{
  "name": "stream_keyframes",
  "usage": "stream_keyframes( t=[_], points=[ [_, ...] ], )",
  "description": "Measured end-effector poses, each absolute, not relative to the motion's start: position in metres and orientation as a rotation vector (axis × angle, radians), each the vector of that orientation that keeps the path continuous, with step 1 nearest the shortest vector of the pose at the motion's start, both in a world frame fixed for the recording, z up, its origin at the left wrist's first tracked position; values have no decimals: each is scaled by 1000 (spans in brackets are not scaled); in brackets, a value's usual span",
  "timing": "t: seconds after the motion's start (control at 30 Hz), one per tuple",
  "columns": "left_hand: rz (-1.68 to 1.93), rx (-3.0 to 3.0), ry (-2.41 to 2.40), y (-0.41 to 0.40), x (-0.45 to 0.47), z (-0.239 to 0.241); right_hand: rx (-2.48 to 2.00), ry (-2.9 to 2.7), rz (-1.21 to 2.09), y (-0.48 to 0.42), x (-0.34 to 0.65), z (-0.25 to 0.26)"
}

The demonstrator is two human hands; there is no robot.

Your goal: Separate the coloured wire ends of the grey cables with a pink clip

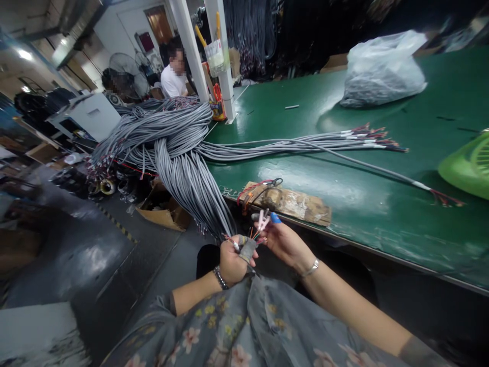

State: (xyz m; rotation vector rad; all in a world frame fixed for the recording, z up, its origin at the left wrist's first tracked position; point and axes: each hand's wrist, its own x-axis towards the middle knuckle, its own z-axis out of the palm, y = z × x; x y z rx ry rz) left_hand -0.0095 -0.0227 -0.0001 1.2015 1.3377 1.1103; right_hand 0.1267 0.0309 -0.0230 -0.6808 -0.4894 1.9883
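My left hand (234, 262) is closed around the end of a grey cable, near the front edge of the table. Thin coloured wires (252, 234) fan out from its grip, and grey wrapping covers part of its fingers. Close beside it, my right hand (288, 244) pinches a small pale pink, clip-like piece (263, 220) above the wire ends; its exact kind is hard to make out. One right fingertip wears a blue cover. Just beyond both hands, a worn wooden block (301, 204) with red and black leads lies at the table edge.
A large bundle of grey cables (183, 132) hangs over the left table edge. Cables with stripped ends (355, 136) stretch across the green table (267, 178). A plastic bag (384, 71) and a green basket-like object (468, 163) stand right. A person (173, 79) sits behind a white post (223, 66).
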Motion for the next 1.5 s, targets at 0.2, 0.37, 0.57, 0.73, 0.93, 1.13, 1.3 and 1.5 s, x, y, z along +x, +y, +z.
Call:
stream_keyframes(
  t=[0.2,0.37,0.57,0.73,0.93,1.13,1.3,1.5],
  points=[
    [1143,1310,1370,-18,-8,9,-772,-539,1852,31,123,-22],
    [1163,1351,1377,-14,-6,3,-782,-427,1917,33,123,-22],
    [1153,1432,1405,-12,-7,-9,-775,-382,1892,36,119,-25],
    [1138,1456,1421,-12,-7,-12,-764,-399,1870,36,117,-28],
    [1135,1415,1398,-14,-9,-13,-718,-359,1921,30,118,-26],
    [1130,1352,1411,-21,-13,-5,-666,-517,2074,22,127,-27],
    [1089,1415,1386,-24,-16,-2,-790,-792,2018,11,128,-18],
    [806,1350,1275,-20,-18,-18,-924,-1147,1661,3,129,-7]
  ],
)
